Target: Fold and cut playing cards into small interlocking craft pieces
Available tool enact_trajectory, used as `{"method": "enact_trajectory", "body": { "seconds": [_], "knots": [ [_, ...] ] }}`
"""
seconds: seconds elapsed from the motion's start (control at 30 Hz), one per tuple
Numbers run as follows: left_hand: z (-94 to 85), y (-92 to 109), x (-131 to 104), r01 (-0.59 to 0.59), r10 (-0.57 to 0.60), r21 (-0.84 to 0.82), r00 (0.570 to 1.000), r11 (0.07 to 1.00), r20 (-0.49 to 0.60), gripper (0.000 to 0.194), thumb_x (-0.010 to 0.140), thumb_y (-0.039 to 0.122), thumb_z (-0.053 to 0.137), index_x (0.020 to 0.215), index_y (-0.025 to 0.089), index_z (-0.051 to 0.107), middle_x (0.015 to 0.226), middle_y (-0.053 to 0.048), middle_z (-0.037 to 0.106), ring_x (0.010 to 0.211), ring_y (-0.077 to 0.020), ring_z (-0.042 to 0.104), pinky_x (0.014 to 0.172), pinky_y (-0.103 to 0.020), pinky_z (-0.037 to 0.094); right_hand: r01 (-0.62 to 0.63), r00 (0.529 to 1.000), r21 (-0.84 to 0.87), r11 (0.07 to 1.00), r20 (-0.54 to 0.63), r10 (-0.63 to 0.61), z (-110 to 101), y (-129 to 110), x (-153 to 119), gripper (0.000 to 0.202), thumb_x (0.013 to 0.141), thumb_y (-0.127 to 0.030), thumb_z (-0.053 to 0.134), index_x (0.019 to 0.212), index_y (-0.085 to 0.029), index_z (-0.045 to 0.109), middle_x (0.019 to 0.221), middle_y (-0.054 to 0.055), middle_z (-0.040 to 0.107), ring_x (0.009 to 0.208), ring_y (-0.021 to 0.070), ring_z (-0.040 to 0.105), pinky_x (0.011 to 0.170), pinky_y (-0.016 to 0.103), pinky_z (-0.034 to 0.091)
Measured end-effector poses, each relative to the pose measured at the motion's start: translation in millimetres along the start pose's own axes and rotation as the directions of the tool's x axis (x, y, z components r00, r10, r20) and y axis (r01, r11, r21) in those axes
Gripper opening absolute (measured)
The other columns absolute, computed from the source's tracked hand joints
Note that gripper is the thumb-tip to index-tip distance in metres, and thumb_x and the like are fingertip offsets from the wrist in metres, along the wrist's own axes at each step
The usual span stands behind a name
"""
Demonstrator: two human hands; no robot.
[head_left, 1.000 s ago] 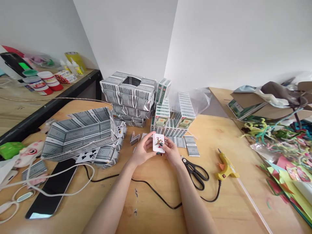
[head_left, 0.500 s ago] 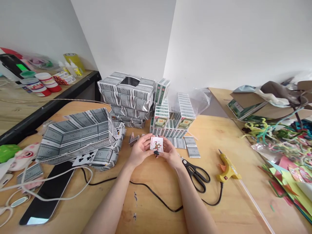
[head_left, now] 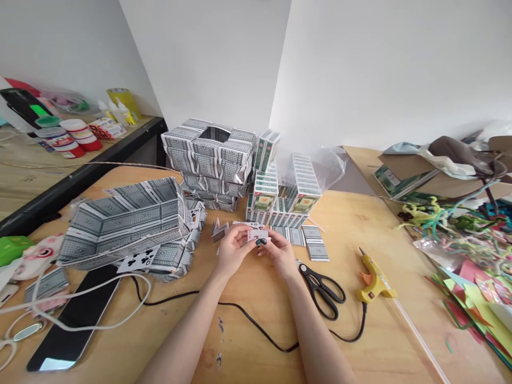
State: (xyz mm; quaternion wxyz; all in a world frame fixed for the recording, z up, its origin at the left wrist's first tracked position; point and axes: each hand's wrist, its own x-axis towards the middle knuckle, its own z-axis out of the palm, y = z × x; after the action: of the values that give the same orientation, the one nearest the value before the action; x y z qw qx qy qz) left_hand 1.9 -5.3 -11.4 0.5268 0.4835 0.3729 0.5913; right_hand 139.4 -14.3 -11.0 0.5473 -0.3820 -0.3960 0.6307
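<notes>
- Left hand and right hand are both pinching one playing card, folding it above mid-worktop.
- Scissors and glue gun are lying just right of the hands.
- Risk: uneven finger pressure is likely skewing the crease; the card could slip.

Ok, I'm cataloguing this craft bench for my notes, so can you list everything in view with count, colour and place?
playing card: one, white face, red print, held in both hands
card tray: one, grey-patterned, left of the hands
card box: one, grey-patterned, behind the tray
card packs: a stack, green and white, behind the hands
scissors: one, black, right of the hands
glue gun: one, yellow, right of the scissors
phone: one, black, near left
paper scraps: a pile, mixed colours, far right
jars: two, red and white, side bench
table: one, wooden
left hand: on the card
right hand: on the card
</notes>
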Motion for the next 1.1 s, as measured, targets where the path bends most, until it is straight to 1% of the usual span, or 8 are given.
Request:
{"method": "enact_trajectory", "body": {
  "seconds": [0.1,0.23,0.3,0.4,0.53,0.77,0.93,1.1],
  "knots": [
    [0.1,-2.4,-0.1,0.047,-0.046,0.034,0.998,0.998,-0.030,0.040,0.066,0.025,0.067,0.102,0.017,0.051,0.097,-0.008,0.058,0.088,-0.0176,0.058,0.083,-0.034,0.047,0.000,1.000,0.019,1.000,-0.029,0.000,1.4,2.6,1.2,0.033,0.067,-0.029,0.067,0.099,-0.022,0.063,0.087,0.004,0.064,0.061,0.0132,0.058,0.053,0.027,0.052],
    [0.1,-2.5,-1.8,0.068,-0.062,0.055,0.994,0.996,-0.091,0.049,0.067,0.028,0.065,0.112,0.020,0.047,0.106,-0.009,0.055,0.083,-0.0156,0.059,0.075,-0.031,0.049,-0.008,0.999,0.046,0.999,-0.039,0.010,6.4,3.7,1.6,0.033,0.068,-0.032,0.066,0.099,-0.022,0.063,0.096,0.005,0.063,0.067,0.0157,0.060,0.055,0.029,0.053],
    [0.6,-1.6,-2.4,0.079,-0.075,0.041,0.992,0.996,-0.100,0.045,0.068,0.030,0.063,0.109,0.019,0.049,0.104,-0.009,0.057,0.085,-0.0168,0.060,0.075,-0.031,0.049,-0.012,0.999,0.049,0.999,-0.029,0.014,8.3,3.7,1.6,0.032,0.068,-0.033,0.066,0.098,-0.022,0.064,0.098,0.005,0.063,0.069,0.0168,0.061,0.057,0.030,0.054],
    [1.7,-0.2,-2.5,0.096,-0.093,0.042,0.993,0.994,-0.073,0.034,0.069,0.029,0.063,0.100,0.016,0.055,0.099,-0.008,0.062,0.089,-0.0187,0.059,0.080,-0.033,0.046,-0.002,0.999,0.045,0.999,-0.034,0.004,8.9,3.7,1.6,0.029,0.067,-0.033,0.066,0.094,-0.021,0.065,0.097,0.004,0.064,0.073,0.0181,0.061,0.061,0.032,0.054],
    [4.2,0.1,-3.1,0.084,-0.080,0.051,0.993,0.995,-0.083,0.034,0.068,0.026,0.063,0.099,0.017,0.055,0.098,-0.007,0.062,0.090,-0.0187,0.059,0.083,-0.033,0.045,-0.002,1.000,0.065,0.998,-0.029,0.004,7.8,4.5,2.3,0.026,0.068,-0.031,0.066,0.092,-0.021,0.065,0.097,0.004,0.064,0.080,0.0186,0.060,0.066,0.032,0.053],
    [8.6,-0.6,-6.8,0.051,-0.037,0.096,0.989,0.994,-0.141,0.031,0.068,0.026,0.062,0.097,0.017,0.057,0.096,-0.006,0.063,0.088,-0.0185,0.058,0.082,-0.033,0.045,-0.065,0.997,0.123,0.990,-0.035,0.070,4.6,9.5,4.7,0.021,0.065,-0.027,0.069,0.084,-0.019,0.066,0.085,0.003,0.066,0.075,0.0170,0.061,0.066,0.032,0.052],
    [9.4,-2.7,-6.3,0.102,-0.088,0.070,0.978,0.992,-0.187,0.033,0.069,0.026,0.061,0.100,0.016,0.057,0.098,-0.007,0.063,0.089,-0.0182,0.058,0.082,-0.031,0.045,-0.092,0.994,0.174,0.980,-0.044,0.102,2.9,11.8,5.7,0.020,0.062,-0.026,0.072,0.080,-0.019,0.067,0.083,0.002,0.067,0.070,0.0167,0.061,0.064,0.032,0.052],
    [10.2,-2.8,-4.9,0.139,-0.114,0.101,0.968,0.985,-0.223,0.024,0.068,0.026,0.061,0.090,0.015,0.061,0.090,-0.005,0.065,0.084,-0.0175,0.059,0.076,-0.029,0.046,-0.102,0.990,0.199,0.975,-0.078,0.120,2.5,10.9,5.8,0.018,0.060,-0.024,0.073,0.076,-0.018,0.066,0.078,0.001,0.066,0.069,0.0163,0.061,0.061,0.030,0.053]
  ]
}}
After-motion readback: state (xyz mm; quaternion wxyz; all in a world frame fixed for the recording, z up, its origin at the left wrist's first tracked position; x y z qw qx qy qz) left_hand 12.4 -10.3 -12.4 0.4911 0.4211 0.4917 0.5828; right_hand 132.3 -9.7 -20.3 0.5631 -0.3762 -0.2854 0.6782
